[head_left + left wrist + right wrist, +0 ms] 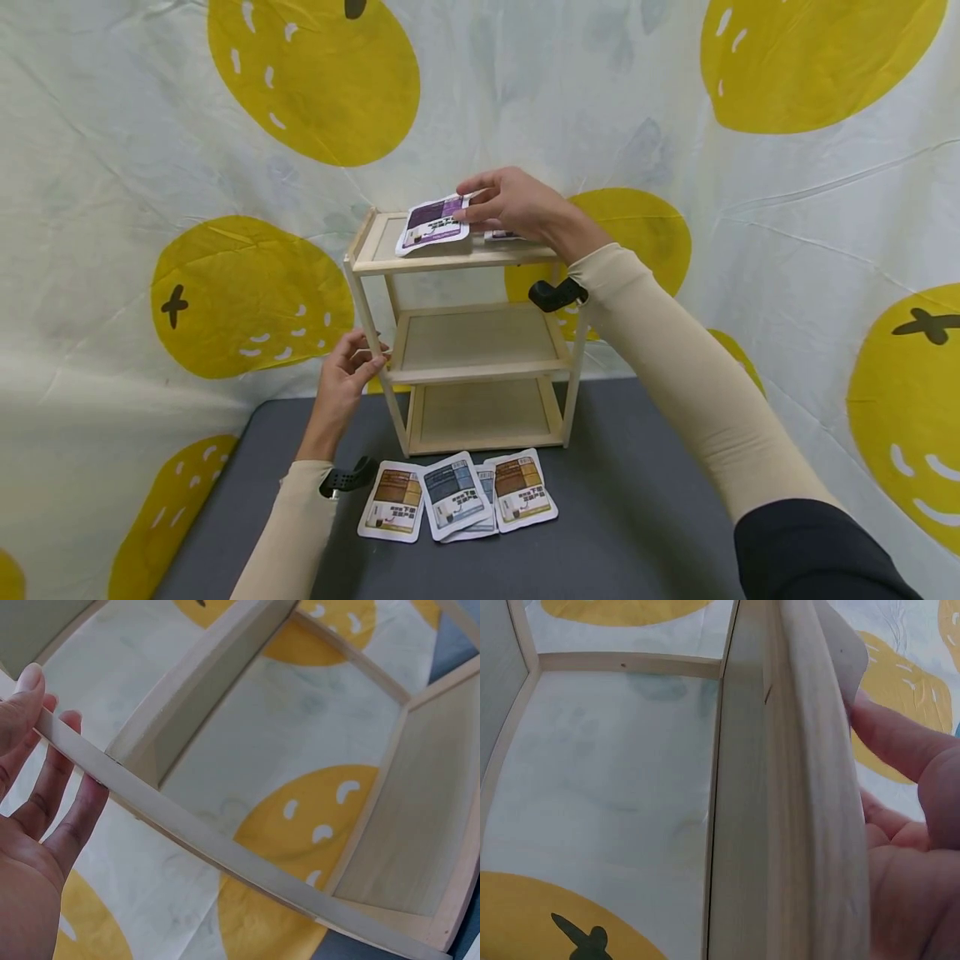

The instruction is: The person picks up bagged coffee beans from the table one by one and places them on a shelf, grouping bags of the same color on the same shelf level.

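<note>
A three-tier wooden rack [480,371] stands on the dark table. My left hand [347,379] holds its front left upright [150,780], thumb and fingers on either side of the wooden strip, around middle-shelf height. At the top shelf [386,237], my right hand [517,204] pinches the right edge of a purple-and-white packet [435,223]. That packet lies tilted over the left part of the shelf. Behind the right hand, a second packet [501,236] is mostly hidden. The right wrist view catches only a white corner of the pinched packet [844,656] past the shelf edge.
In front of the rack several packets lie on the table [637,500]: a brown one [393,500] at left, a blue one [453,487] overlapping another blue one [483,483], and a brown one [517,487] at right. A lemon-print cloth [525,100] hangs behind.
</note>
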Action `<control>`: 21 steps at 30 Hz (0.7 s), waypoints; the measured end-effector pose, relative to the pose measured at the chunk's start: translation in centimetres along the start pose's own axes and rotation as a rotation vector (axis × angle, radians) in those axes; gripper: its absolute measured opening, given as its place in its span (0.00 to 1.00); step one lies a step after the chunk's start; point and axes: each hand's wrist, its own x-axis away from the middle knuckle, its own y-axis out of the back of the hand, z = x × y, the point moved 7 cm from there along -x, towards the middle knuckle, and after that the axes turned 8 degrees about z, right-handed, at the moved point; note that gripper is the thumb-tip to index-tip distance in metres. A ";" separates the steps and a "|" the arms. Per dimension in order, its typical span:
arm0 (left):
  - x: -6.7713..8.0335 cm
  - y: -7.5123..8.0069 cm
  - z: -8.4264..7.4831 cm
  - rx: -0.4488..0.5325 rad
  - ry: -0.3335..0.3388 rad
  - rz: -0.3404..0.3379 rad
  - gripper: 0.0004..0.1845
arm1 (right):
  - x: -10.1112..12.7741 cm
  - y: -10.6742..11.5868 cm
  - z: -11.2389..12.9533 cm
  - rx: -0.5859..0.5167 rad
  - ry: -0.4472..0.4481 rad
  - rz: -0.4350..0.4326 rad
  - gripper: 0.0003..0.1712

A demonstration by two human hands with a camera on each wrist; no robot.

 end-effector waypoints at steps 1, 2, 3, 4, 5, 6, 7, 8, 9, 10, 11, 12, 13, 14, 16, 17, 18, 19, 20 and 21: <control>0.0 0.0 0.0 0.002 -0.001 0.000 0.19 | 0.1 0.0 0.0 0.021 -0.005 -0.003 0.36; 0.0 0.0 0.0 0.005 -0.002 0.001 0.19 | 0.2 0.1 0.0 0.040 -0.011 -0.007 0.36; 0.0 -0.1 0.0 0.009 -0.002 0.002 0.19 | 0.3 0.2 -0.1 0.059 -0.018 -0.012 0.36; 0.0 -0.1 0.0 0.013 -0.002 0.004 0.19 | 0.3 0.2 0.0 0.080 -0.023 -0.019 0.36; 0.0 -0.1 0.0 0.015 -0.002 0.004 0.19 | 0.5 0.3 0.0 0.101 -0.029 -0.027 0.35; 0.0 -0.1 0.0 0.014 0.000 0.005 0.19 | 0.6 0.4 0.0 0.116 -0.034 -0.036 0.35; 0.0 -0.1 0.0 0.012 0.000 0.005 0.19 | 0.7 0.5 0.1 0.126 -0.035 -0.044 0.34; 0.0 -0.1 0.0 0.010 0.001 0.005 0.19 | 0.8 0.6 0.2 0.124 -0.032 -0.052 0.33; 0.0 -0.2 -0.1 0.007 0.001 0.005 0.19 | 1.0 0.6 0.3 0.116 -0.024 -0.058 0.32; 0.0 -0.2 -0.1 0.002 0.001 0.005 0.19 | 1.2 0.7 0.4 0.103 -0.015 -0.060 0.31; 0.0 -0.2 -0.2 -0.001 0.001 0.005 0.19 | 1.3 0.6 0.5 0.087 -0.004 -0.061 0.30; 0.0 -0.2 -0.2 -0.004 0.002 0.005 0.20 | 1.5 0.6 0.7 0.071 0.011 -0.060 0.29; 0.0 -0.2 -0.3 -0.006 0.002 0.006 0.20 | 1.8 0.6 0.9 0.059 0.026 -0.057 0.28; 0.0 -0.2 -0.4 -0.007 0.002 0.005 0.20 | 2.0 0.5 1.0 0.054 0.040 -0.053 0.27; -0.1 -0.2 -0.5 -0.007 0.004 0.003 0.21 | 2.4 0.4 1.3 0.046 0.069 -0.041 0.27; -0.2 -0.2 -0.5 -0.003 0.004 0.002 0.21 | 2.6 0.2 1.4 0.046 0.083 -0.036 0.26; -0.2 -0.2 -0.6 -0.002 0.005 0.001 0.21 | 2.9 0.1 1.6 0.042 0.094 -0.030 0.27; -0.3 -0.2 -0.6 0.000 0.006 0.001 0.21 | 3.1 0.0 1.7 0.038 0.108 -0.021 0.26; -0.3 -0.2 -0.6 0.000 0.007 0.002 0.21 | 3.4 -0.2 1.7 0.031 0.118 -0.012 0.26; -0.3 -0.2 -0.6 0.001 0.008 0.004 0.21 | 3.6 -0.4 1.8 0.027 0.128 -0.005 0.26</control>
